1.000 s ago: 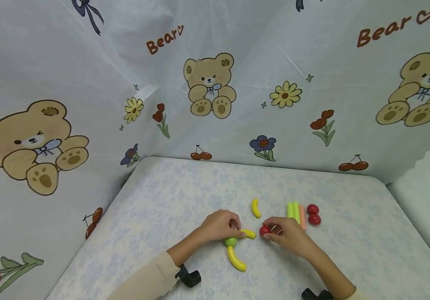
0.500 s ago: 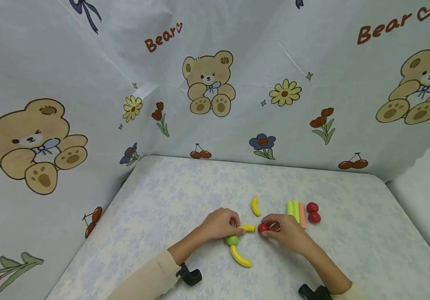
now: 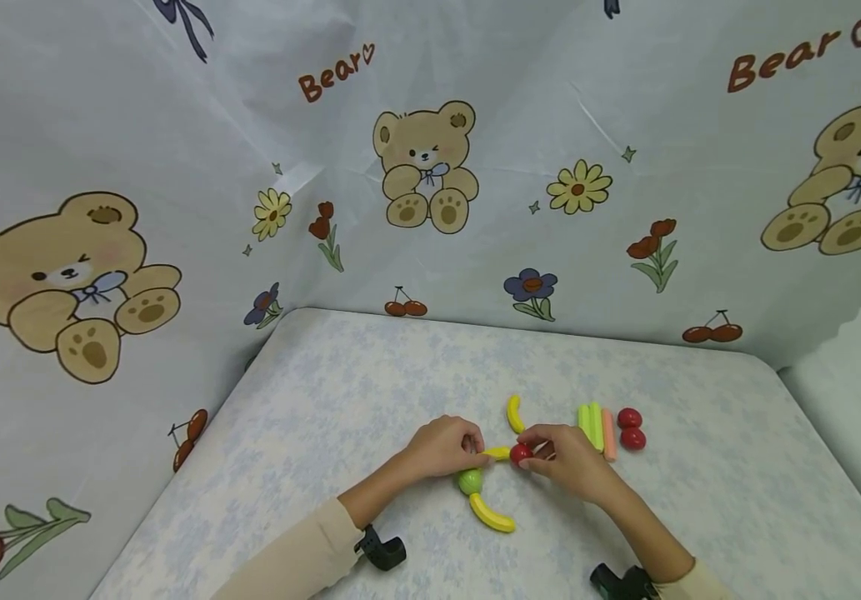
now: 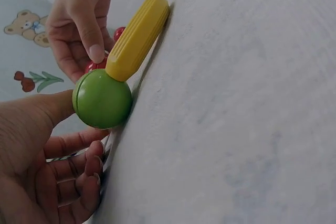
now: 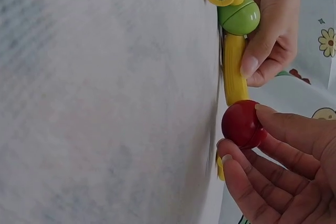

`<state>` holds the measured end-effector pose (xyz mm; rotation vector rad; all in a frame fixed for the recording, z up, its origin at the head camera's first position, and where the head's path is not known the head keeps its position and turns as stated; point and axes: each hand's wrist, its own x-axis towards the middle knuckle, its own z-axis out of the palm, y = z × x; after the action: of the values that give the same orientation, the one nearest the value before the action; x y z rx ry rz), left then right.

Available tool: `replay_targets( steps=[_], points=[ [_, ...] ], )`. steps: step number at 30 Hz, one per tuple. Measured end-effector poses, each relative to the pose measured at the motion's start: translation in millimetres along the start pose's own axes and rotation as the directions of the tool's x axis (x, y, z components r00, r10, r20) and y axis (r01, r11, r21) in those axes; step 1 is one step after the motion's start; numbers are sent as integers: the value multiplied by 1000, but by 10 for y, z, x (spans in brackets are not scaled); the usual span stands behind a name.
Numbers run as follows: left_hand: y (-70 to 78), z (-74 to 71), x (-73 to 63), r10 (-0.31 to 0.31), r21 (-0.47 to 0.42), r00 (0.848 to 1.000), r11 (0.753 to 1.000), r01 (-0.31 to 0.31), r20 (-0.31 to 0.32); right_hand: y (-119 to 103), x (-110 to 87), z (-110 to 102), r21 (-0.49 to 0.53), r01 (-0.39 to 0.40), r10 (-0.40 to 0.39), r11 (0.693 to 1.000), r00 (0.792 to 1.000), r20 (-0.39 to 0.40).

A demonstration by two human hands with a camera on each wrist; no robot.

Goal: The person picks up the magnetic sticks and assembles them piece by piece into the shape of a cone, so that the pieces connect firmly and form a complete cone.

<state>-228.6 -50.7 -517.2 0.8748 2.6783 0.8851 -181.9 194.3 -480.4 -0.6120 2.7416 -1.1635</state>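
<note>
My left hand (image 3: pixel 441 447) pinches a yellow curved rod (image 5: pixel 235 72) between thumb and fingers. One end of that rod meets a green ball (image 4: pixel 102 99). From the ball a second yellow curved rod (image 3: pixel 492 513) reaches toward the front right; its end shows a small metal disc in the right wrist view. My right hand (image 3: pixel 568 462) pinches a red ball (image 5: pixel 242 124) with thumb and fingertips. The red ball touches the free end of the pinched rod. Part of that rod is hidden behind my left thumb in the head view.
A loose yellow curved rod (image 3: pixel 515 413) lies just beyond my right hand. Behind and right of it are light-green straight rods (image 3: pixel 590 427), an orange rod (image 3: pixel 609 435) and two red balls (image 3: pixel 631 428). A bear-print cloth (image 3: pixel 430 275) hangs behind the table (image 3: pixel 370 358).
My right hand has moved left with the red ball, closing the gap to the rod in my left hand. The green ball and front rod have swung to the right.
</note>
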Motion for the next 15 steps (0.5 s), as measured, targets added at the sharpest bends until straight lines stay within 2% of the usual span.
replay_targets(
  steps=[3,5,10,12,15],
  points=[
    [-34,-16,6,32,-28,999,999,-32,18,0,28,10,4,-5,5,1000,1000,20],
    [-66,-25,13,75,-63,997,995,-73,32,-8,52,22,0,-10,10,1000,999,39],
    [-168,-46,14,191,-199,979,964,-173,72,-15,114,64,-8,-4,4,1000,997,79],
    [-199,-55,4,214,-246,974,951,-189,79,-17,135,80,1,6,-6,1000,997,83],
    [-223,-74,-18,213,-280,974,942,-183,82,-28,167,99,23,22,-24,1000,997,77]
  ],
)
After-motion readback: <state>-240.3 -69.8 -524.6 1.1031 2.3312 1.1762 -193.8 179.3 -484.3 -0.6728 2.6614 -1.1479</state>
